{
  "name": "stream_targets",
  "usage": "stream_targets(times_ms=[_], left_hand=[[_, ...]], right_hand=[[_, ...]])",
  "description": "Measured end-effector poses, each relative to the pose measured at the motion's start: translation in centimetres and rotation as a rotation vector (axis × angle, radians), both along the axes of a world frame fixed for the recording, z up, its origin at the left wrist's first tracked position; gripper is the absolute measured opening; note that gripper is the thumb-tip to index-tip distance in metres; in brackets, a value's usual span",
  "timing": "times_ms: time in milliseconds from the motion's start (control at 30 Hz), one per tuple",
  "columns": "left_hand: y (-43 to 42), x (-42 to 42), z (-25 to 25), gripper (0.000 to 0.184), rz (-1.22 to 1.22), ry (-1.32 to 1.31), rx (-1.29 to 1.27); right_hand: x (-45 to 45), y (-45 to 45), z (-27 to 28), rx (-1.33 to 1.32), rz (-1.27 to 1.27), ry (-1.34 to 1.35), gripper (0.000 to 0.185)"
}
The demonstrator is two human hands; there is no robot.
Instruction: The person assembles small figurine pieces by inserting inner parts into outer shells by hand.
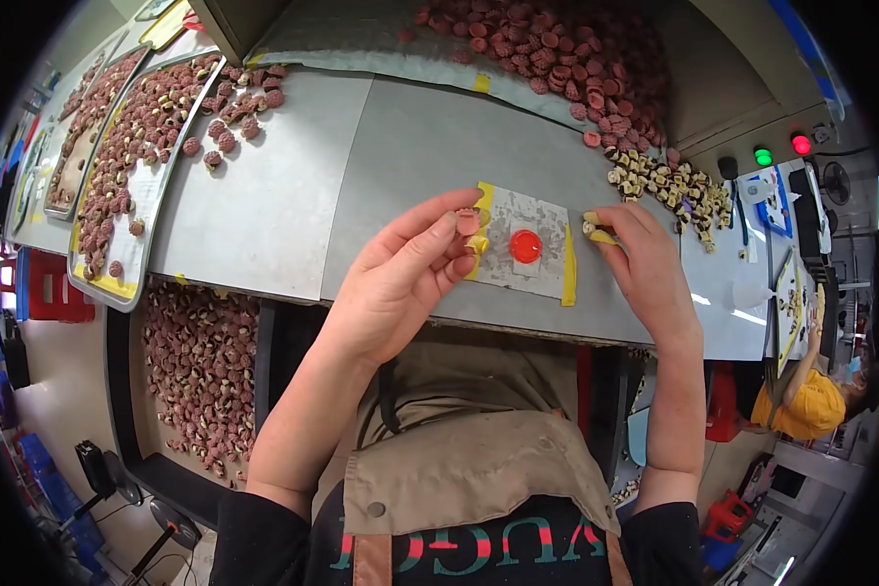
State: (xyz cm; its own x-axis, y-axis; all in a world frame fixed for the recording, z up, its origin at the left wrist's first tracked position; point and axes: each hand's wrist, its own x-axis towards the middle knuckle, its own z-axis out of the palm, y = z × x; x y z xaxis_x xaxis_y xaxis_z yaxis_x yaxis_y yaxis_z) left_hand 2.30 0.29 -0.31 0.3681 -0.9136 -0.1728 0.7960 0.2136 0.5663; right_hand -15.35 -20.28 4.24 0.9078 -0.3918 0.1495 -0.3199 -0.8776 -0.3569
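My left hand [393, 278] is closed on a small pink, raspberry-like cup piece [468, 223], pinched between thumb and fingertips above the left edge of a worn board [549, 210]. On that board lies a round, shiny red dish [525, 246]; whether it holds liquid, I cannot tell. Right of the board, my right hand [647, 269] pinches a small cream-coloured piece [589, 227] with a dark mark. Yellow covers show on some fingertips of both hands. Yellow tape [569, 262] runs along the board's sides.
Pink cup pieces [557, 63] are heaped at the back, beside cream-and-dark pieces [664, 186]. Trays [146, 259] of raspberry-like pieces stand at left. An open drawer [127, 410] below holds more. A co-worker in a yellow shirt [809, 405] sits at far right.
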Motion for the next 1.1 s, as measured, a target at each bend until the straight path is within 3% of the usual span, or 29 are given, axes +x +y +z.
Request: stream_targets(times_ms=[233,433,633,900,1000,1100], left_hand=[[0.1,-0.6,0.6,0.038,0.026,-0.094,0.067],[-0.2,-0.8,0.2,0.039,0.023,-0.2,0.119],[-0.8,-0.8,-1.1,0.036,0.054,-0.15,-0.116],[-0.8,-1.1,-1.0,0.036,-0.002,-0.228,-0.179],[-0.7,-1.3,-0.9,0.033,0.023,-0.28,-0.181],[-0.9,-1.5,-1.1,0.03,0.037,-0.327,-0.19]], right_hand=[[2.0,3.3,1.3,0.081,0.114,-0.119,0.025],[3.1,4.1,0.0,-0.156,0.221,-0.055,0.029],[3.7,5.4,0.0,-0.106,0.173,0.062,0.024],[2.9,4.4,-0.1,-0.093,0.22,0.097,0.016],[3.6,5.4,0.7,-0.303,0.154,0.139,0.035],[3.1,5.0,-0.8,-0.134,0.225,0.025,0.016]])
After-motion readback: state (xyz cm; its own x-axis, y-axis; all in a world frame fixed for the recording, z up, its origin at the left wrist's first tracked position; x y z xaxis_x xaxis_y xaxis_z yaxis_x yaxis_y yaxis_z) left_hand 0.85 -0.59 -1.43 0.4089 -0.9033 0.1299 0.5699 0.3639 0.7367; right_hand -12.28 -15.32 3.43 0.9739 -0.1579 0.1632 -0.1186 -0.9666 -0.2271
